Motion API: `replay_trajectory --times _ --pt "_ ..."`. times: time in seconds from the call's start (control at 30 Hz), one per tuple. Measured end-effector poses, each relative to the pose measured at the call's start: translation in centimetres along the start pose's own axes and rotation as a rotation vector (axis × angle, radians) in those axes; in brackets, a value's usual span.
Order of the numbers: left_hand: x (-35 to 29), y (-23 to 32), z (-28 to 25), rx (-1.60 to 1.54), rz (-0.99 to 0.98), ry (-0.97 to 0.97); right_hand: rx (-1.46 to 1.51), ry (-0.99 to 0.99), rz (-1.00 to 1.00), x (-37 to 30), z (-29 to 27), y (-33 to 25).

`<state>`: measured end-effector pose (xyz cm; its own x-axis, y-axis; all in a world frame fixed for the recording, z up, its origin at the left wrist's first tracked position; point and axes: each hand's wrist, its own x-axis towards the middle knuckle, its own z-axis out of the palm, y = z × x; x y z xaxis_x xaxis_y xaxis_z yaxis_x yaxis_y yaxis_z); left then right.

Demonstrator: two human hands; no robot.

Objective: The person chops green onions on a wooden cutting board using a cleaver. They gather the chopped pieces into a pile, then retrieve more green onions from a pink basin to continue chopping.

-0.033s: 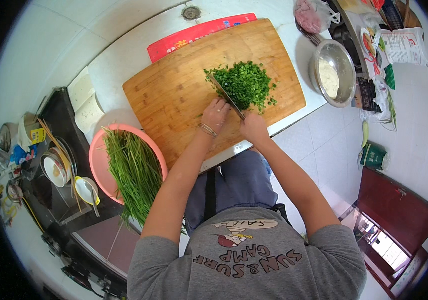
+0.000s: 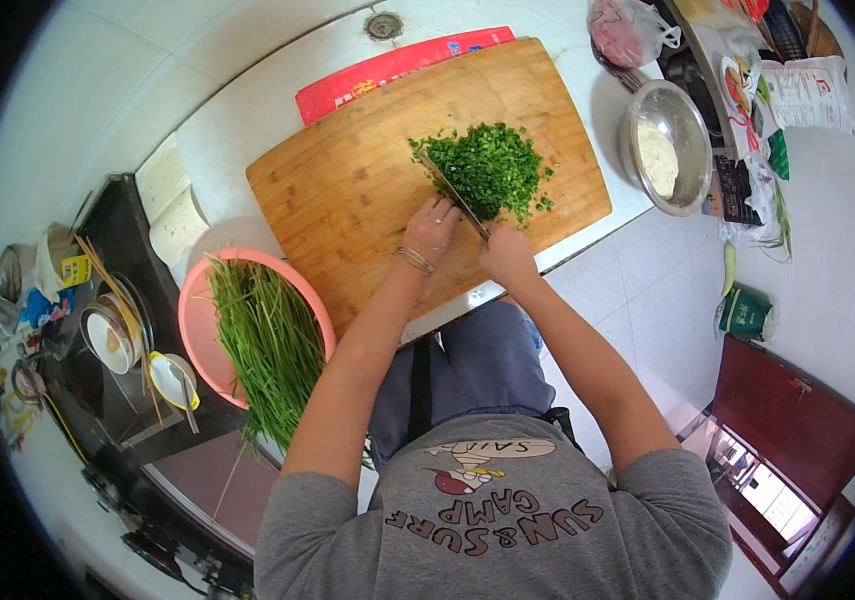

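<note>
The right hand (image 2: pixel 510 253) is gripping a knife (image 2: pixel 456 195) against chopped greens (image 2: pixel 496 165) on a board (image 2: pixel 348 190); the left hand (image 2: pixel 430 230) is sitting near the knife. Long greens (image 2: pixel 270 340) are drooping from a pink basin (image 2: pixel 206 335), left; a bowl (image 2: pixel 692 165) is standing right.

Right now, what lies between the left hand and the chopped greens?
The knife, held in the right hand. In the head view it slants between the left hand and most of the greens; whether the left hand touches it is unclear.

You had a board (image 2: pixel 348 190) on your white worktop (image 2: pixel 243 125), a flat red item (image 2: pixel 398 72) along its far edge and a bowl (image 2: pixel 695 150) at right.
</note>
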<state>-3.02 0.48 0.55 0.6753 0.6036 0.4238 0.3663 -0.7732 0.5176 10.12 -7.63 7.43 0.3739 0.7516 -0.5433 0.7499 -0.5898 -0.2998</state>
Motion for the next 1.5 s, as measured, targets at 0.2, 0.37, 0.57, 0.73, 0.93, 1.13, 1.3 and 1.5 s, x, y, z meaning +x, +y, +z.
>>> replay_trajectory --times 0.2,0.37,0.57,0.73,0.93,1.13,1.3,1.5 --pt "-0.4 -0.3 -0.4 -0.024 -0.039 -0.033 -0.047 -0.088 -0.001 0.3 -1.0 -2.4" --pt "-0.4 0.2 -1.1 -0.007 0.014 -0.020 0.091 0.057 -0.057 3.0 0.1 -3.4" --pt "-0.9 0.0 -0.2 -0.023 -0.014 0.001 0.097 0.142 -0.138 2.5 -0.7 -0.8" --pt "0.0 0.1 -0.1 -0.043 0.013 -0.014 0.005 0.166 -0.137 0.5 0.4 1.4" --pt "-0.3 -0.5 0.3 -0.017 0.066 -0.056 -0.026 0.083 -0.064 0.0 1.2 0.8" --pt "-1.3 -0.6 0.0 -0.031 -0.010 -0.136 0.014 0.020 -0.026 0.6 -0.3 -2.3" --pt "-0.9 0.2 -0.6 0.008 0.086 0.019 0.164 0.138 -0.111 3.4 0.0 -1.5" --pt "-0.8 -0.2 0.2 0.021 -0.011 -0.035 0.071 0.126 -0.086 0.9 0.0 -0.2"
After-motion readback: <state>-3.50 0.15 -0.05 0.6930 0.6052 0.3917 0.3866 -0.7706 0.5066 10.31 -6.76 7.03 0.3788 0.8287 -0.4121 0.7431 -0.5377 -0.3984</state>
